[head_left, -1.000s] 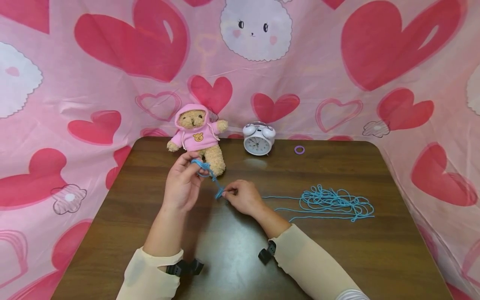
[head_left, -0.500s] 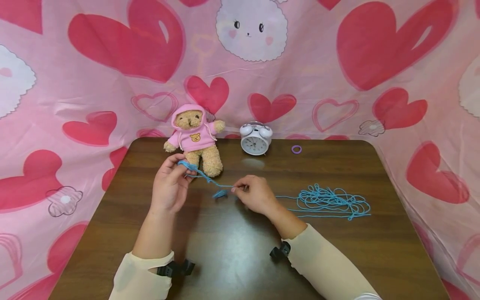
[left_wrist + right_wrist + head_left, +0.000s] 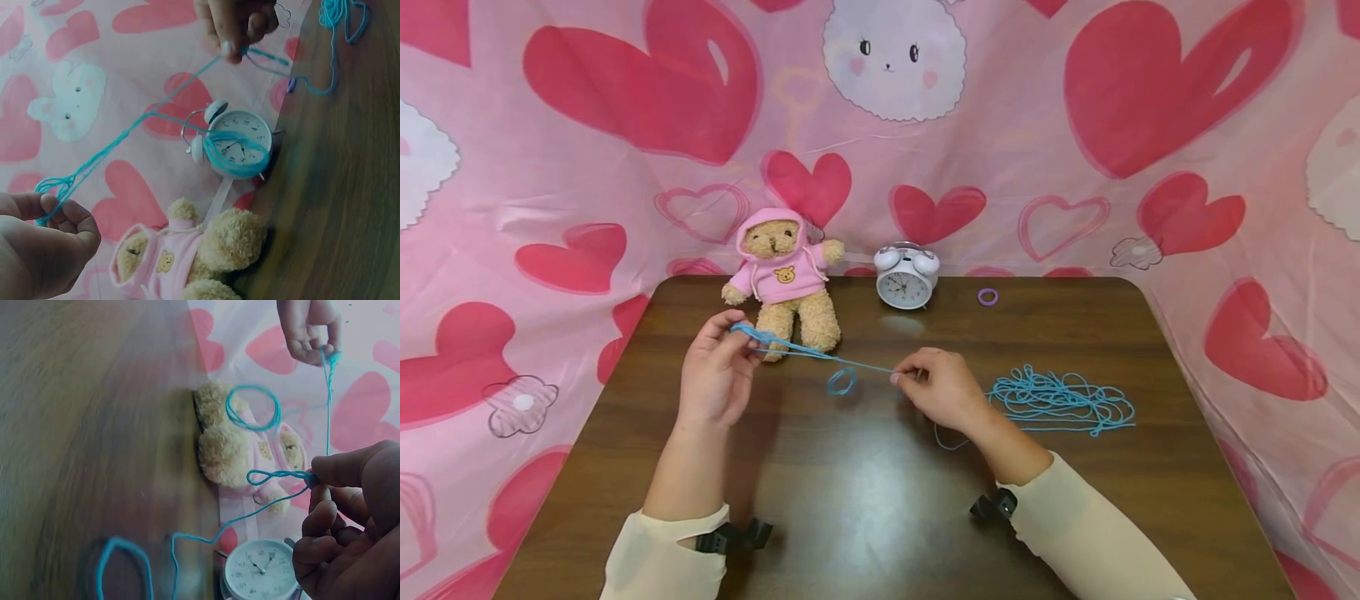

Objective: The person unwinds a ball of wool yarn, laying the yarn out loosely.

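Note:
Light blue yarn (image 3: 865,365) stretches in a straight line between my two raised hands. My left hand (image 3: 718,375) pinches a looped, knotted bunch (image 3: 763,337) of it between thumb and fingers, in front of the teddy bear. To the right, my right hand (image 3: 943,387) pinches the strand with thumb and forefinger. In the right wrist view a small doubled loop (image 3: 275,474) sticks out past those fingertips. A round coil of yarn (image 3: 279,412) hangs between the hands. From the right hand a loose strand (image 3: 219,532) runs down toward the table.
A tangled pile of blue yarn (image 3: 1052,400) lies on the wooden table (image 3: 850,517) at the right. Along the back are a teddy bear (image 3: 786,279) in a pink hoodie, a white alarm clock (image 3: 906,287) and a purple ring (image 3: 987,297). Heart-printed cloth (image 3: 880,167) hangs behind.
My hands have moved apart, the left leftward and the right rightward, drawing the yarn between them longer and straighter. The small coil now hangs open as a ring, away from my right fingers.

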A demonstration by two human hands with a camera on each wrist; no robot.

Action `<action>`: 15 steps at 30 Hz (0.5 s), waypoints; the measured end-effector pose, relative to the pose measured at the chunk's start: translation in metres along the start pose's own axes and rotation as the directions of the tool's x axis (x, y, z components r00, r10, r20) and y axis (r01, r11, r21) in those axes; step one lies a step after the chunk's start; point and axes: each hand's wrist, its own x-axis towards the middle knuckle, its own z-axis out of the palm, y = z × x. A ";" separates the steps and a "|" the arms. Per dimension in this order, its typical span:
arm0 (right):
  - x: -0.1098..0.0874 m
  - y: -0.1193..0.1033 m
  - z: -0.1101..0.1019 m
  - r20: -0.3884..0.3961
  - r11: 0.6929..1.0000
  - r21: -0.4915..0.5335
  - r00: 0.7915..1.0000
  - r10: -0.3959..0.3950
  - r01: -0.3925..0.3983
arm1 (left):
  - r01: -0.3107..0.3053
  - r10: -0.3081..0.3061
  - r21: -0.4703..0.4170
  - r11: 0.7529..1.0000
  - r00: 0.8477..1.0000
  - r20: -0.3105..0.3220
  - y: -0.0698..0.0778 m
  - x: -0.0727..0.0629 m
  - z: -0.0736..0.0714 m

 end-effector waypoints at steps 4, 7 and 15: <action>-0.004 0.006 -0.010 -0.008 1.000 -0.012 1.000 0.004 -0.004 | -0.002 0.002 -0.003 1.000 1.000 -0.013 0.002 0.001 -0.004; -0.007 0.010 -0.018 -0.011 1.000 -0.015 1.000 0.007 -0.007 | -0.006 0.006 0.001 1.000 1.000 -0.022 0.003 0.001 -0.007; -0.014 0.020 -0.036 -0.038 0.999 -0.049 0.999 0.004 -0.006 | -0.001 0.001 0.013 1.000 1.000 -0.025 0.002 0.003 -0.017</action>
